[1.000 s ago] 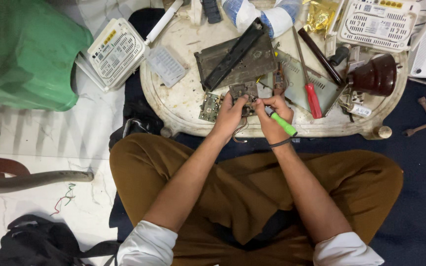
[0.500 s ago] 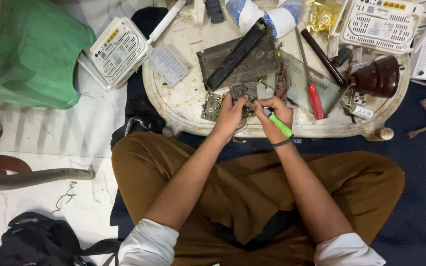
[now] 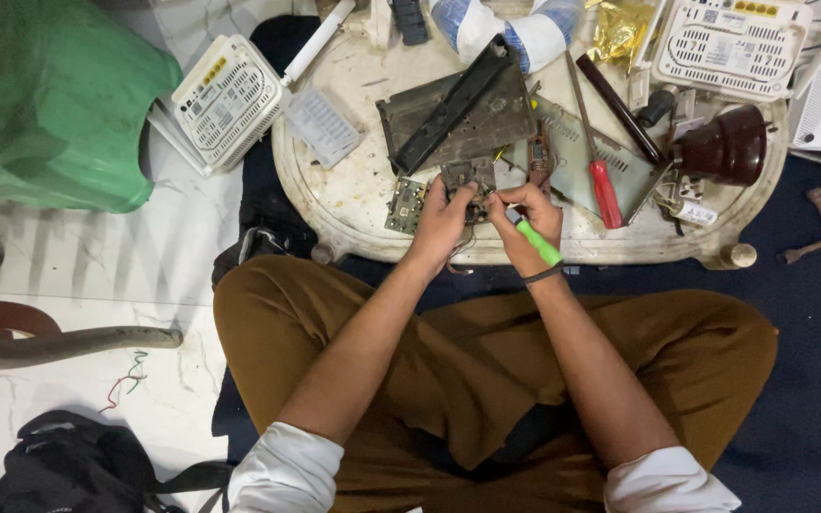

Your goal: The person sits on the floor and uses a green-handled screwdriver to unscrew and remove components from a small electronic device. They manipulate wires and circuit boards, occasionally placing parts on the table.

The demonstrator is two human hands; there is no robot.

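I sit cross-legged at a low white oval table (image 3: 353, 204). My left hand (image 3: 444, 217) grips a small brown circuit board (image 3: 467, 175) at the table's near edge. My right hand (image 3: 527, 214) holds a green-handled screwdriver (image 3: 536, 242), its tip meeting the board beside my left thumb. A second small green circuit board (image 3: 405, 204) lies just left of my left hand. Behind the held board rests a dark grey metal casing with a black bar across it (image 3: 458, 109).
A red-handled screwdriver (image 3: 603, 188), a dark maroon tool (image 3: 620, 109) and a brown round part (image 3: 729, 144) lie to the right. White router casings sit at left (image 3: 225, 100) and upper right (image 3: 729, 43). A green plastic stool (image 3: 59, 104) and a black bag (image 3: 68, 465) are on the floor.
Both hands stay on the small board with only slight finger shifts; the view has drifted a little.
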